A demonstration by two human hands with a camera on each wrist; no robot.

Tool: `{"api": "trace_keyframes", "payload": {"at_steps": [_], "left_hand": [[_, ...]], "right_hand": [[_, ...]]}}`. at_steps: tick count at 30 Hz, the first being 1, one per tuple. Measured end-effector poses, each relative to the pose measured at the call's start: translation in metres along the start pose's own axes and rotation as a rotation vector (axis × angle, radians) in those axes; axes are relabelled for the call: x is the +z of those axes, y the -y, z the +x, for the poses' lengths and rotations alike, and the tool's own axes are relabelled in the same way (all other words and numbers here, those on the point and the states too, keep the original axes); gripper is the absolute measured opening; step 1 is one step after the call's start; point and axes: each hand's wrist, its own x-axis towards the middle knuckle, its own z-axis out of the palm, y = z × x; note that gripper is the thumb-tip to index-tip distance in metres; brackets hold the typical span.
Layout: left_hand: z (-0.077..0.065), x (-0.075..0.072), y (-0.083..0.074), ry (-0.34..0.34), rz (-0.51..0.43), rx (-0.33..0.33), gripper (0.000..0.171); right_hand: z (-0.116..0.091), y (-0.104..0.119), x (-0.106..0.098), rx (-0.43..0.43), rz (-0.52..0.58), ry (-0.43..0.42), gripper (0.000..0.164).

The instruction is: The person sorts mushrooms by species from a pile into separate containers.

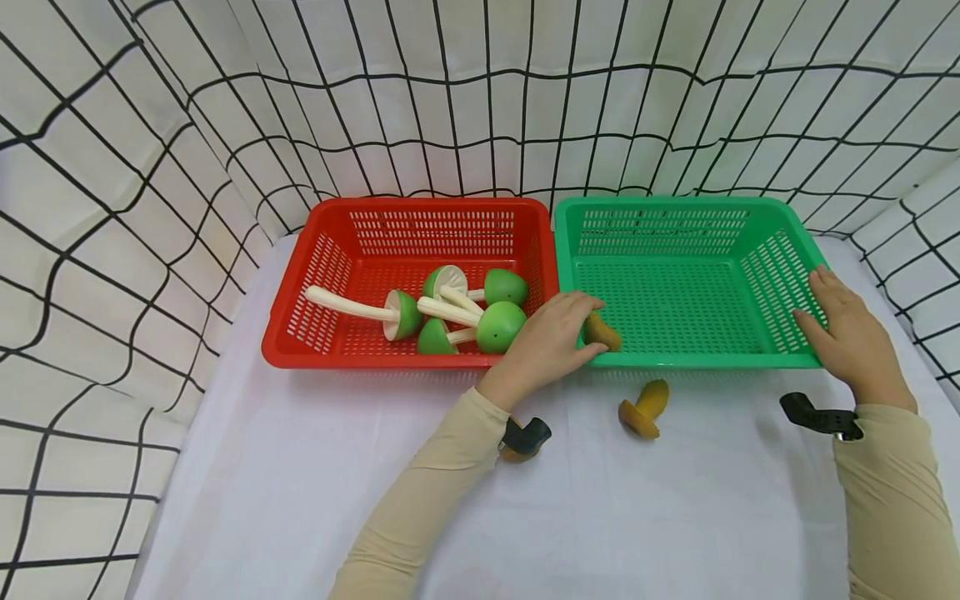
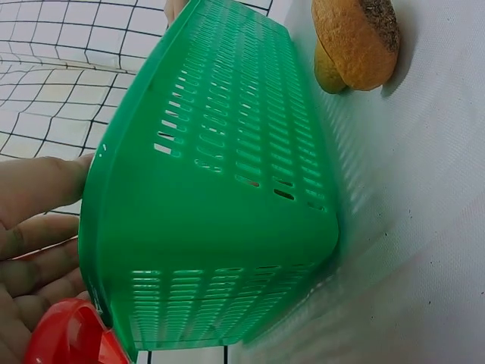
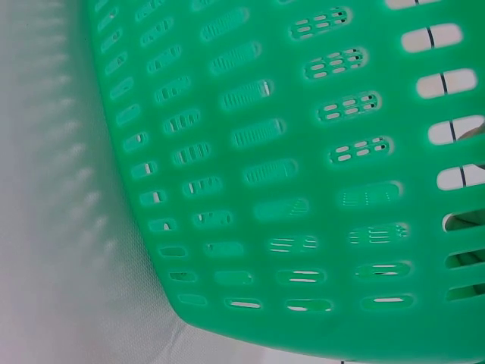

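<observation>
At the near left corner of the green basket (image 1: 675, 360), my left hand (image 1: 551, 337) reaches over the rim. It pinches a brown mushroom (image 1: 602, 332) between thumb and fingertips, low inside the basket. The left wrist view shows the thumb and fingers passing behind the rim, and the mushroom is hidden there. My right hand (image 1: 858, 333) rests on the right rim with fingers fairly straight and the thumb over the inner side. Through the slots of the basket wall (image 3: 227, 182), bits of that hand show in the right wrist view.
The red basket (image 1: 405, 362) on the left holds several green-capped mushrooms (image 1: 501, 327) with white stems. On the white table, one brown mushroom (image 1: 645, 410) lies before the green basket; another (image 1: 519, 455) is partly hidden under my left wrist. Black netting over white cloth (image 1: 525, 108) stands behind.
</observation>
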Motion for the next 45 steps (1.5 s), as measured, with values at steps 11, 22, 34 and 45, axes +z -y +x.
{"api": "trace_keyframes", "payload": {"at_steps": [11, 22, 34, 45], "left_hand": [[-0.007, -0.004, 0.001, -0.014, -0.114, 0.032, 0.043], [-0.023, -0.009, -0.001, -0.060, -0.197, 0.065, 0.039], [-0.069, -0.014, -0.003, -0.167, -0.329, 0.068, 0.040], [-0.114, -0.003, -0.004, -0.119, -0.349, -0.034, 0.038]], "right_hand": [[0.000, 0.001, 0.000, 0.009, -0.001, 0.003, 0.062], [-0.001, 0.001, 0.001, 0.008, -0.006, -0.009, 0.061], [-0.001, 0.001, 0.003, 0.035, -0.032, -0.004, 0.061], [0.000, 0.002, 0.003, 0.041, -0.030, -0.009, 0.061]]}}
